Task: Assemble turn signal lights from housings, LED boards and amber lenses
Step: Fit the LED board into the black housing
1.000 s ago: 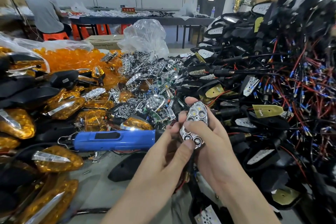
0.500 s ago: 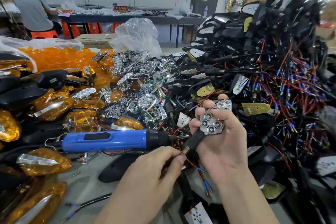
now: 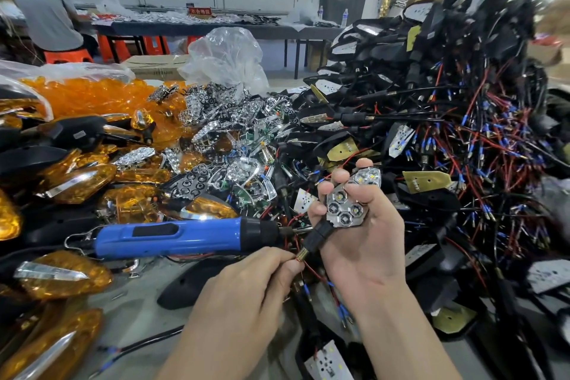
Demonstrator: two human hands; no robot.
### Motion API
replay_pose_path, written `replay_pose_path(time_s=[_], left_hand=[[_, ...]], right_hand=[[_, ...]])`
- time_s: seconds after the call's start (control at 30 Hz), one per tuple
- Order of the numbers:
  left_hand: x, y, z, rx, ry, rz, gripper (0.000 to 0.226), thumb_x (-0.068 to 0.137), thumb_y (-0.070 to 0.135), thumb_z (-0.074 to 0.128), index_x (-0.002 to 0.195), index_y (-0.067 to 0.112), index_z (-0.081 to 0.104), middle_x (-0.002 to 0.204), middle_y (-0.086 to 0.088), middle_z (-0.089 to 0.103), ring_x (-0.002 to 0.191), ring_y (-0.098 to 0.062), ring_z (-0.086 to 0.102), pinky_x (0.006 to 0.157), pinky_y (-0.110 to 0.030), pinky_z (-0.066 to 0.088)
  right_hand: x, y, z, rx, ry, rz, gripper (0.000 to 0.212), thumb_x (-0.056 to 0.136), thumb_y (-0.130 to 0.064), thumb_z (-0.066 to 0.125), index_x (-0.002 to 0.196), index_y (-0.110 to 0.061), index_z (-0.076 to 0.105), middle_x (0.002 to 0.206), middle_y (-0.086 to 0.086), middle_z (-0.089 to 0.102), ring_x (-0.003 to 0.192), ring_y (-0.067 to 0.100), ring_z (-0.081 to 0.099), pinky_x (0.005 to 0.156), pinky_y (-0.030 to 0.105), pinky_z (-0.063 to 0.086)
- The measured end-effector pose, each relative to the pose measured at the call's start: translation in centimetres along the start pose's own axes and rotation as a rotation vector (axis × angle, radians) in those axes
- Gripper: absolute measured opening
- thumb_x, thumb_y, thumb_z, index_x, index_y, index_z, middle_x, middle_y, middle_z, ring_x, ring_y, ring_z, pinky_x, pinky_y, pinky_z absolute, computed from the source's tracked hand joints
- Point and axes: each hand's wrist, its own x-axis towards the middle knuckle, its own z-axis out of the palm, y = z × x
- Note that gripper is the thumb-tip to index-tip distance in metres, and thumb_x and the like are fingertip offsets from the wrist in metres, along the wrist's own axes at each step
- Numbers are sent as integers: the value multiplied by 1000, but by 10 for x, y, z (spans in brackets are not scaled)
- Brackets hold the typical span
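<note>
Grey worktop (image 3: 135,315) of a busy workshop is carrying heaps of parts, and near its front edge the right hand (image 3: 364,253) is holding up the silver chrome reflector plate (image 3: 345,210) with round LED cups, its face turned upward. The fingers (image 3: 364,194) are curling over the plate's top and the thumb is pressing on its left side, so the plate is sitting clamped in the palm. From under the plate a black stem (image 3: 319,233) is running down to the left. The left hand (image 3: 246,290) is pinching the brass end of this stem between thumb and forefinger. Thin red and black wires (image 3: 331,290) with blue tips are hanging below the two hands. Just to the left a blue electric screwdriver (image 3: 172,236) is lying on its side, its tip pointing toward the hands. Behind it a pile of loose chrome reflectors (image 3: 216,123) is lying, and further left a heap of amber lenses (image 3: 92,95). Amber-lensed lights with chrome strips (image 3: 64,274) are lying at the left edge. At the right a tall pile of black housings with wires (image 3: 431,95) is rising. Far behind, a person in a grey shirt (image 3: 46,12) is sitting at a long table (image 3: 197,28).
</note>
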Motion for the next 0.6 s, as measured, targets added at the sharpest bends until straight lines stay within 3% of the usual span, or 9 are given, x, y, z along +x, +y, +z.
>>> replay_pose_path(time_s=[0.3, 0.47, 0.6], left_hand=[[3, 1, 2, -87, 74, -8, 33, 87, 59, 40, 89, 39, 65, 80, 23, 63, 73, 0, 58, 63, -10, 38], [2, 2, -1, -121, 54, -12, 25, 88, 59, 39, 87, 50, 63, 77, 22, 65, 71, 1, 59, 62, -8, 39], [4, 2, -6, -214, -7, -53, 32, 92, 70, 34, 111, 58, 57, 81, 23, 68, 68, 4, 61, 61, -8, 41]], right_hand=[[2, 1, -1, 1, 0, -1, 35, 71, 0, 54, 97, -24, 58, 80, -2, 60, 68, 16, 59, 54, 25, 45], [4, 4, -2, -15, 15, -27, 35, 72, -2, 56, 99, -24, 64, 80, -1, 62, 68, 17, 62, 65, 29, 53], [5, 11, -2, -86, -4, -3, 35, 73, -5, 57, 103, -22, 62, 80, -1, 63, 70, 18, 67, 71, 30, 58]])
